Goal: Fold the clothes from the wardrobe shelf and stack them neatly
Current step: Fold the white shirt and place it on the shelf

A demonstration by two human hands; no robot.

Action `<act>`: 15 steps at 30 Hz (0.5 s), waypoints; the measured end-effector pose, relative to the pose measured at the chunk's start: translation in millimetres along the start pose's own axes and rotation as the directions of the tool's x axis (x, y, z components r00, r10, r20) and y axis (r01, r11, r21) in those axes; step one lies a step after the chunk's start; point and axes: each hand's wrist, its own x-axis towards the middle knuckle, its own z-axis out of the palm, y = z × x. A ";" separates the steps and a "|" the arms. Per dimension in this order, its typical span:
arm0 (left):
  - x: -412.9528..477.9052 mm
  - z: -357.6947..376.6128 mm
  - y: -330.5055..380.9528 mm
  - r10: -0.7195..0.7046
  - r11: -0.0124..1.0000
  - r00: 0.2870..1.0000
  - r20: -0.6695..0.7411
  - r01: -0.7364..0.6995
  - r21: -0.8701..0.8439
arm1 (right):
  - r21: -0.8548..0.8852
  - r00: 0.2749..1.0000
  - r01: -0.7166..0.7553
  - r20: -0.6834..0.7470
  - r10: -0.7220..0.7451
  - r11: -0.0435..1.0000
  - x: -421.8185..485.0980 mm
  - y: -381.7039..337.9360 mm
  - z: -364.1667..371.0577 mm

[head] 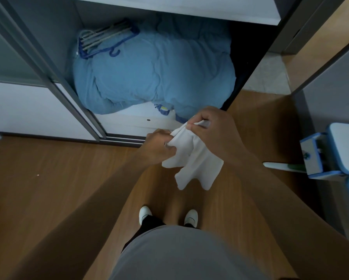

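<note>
A small white garment [193, 160] hangs in the air in front of the open wardrobe, its lower part drooping toward the floor. My left hand [159, 146] pinches its left upper edge. My right hand [212, 126] grips the top edge just to the right, and the two hands almost touch. Behind them, on the wardrobe's bottom shelf [137, 116], lies a bulky light-blue duvet [153, 73]. A bit of blue fabric with yellow marks [162, 110] peeks out under its front edge.
Several blue and white hangers [105, 39] lie on the duvet's far left. A sliding door frame [54, 77] stands left of the opening. A white and blue plastic unit [331, 152] sits at the right on the wooden floor [58, 178]. My white shoes [167, 217] are below.
</note>
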 end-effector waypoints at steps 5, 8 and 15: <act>9.5 5.2 -21.6 -0.088 0.995 0.992 -0.090 0.083 -0.051 | 0.041 1.000 0.009 -0.029 -0.008 0.999 -1.4 0.7 -7.0; 9.8 5.1 -35.8 -0.167 0.984 0.979 -0.117 0.158 -0.082 | 0.121 0.999 -0.009 -0.043 0.014 0.993 -0.6 5.4 -9.8; 13.7 -29.5 -34.0 -0.131 0.972 0.839 -0.528 0.003 -0.237 | -0.003 0.829 -0.300 0.494 0.262 0.954 8.4 25.1 -23.0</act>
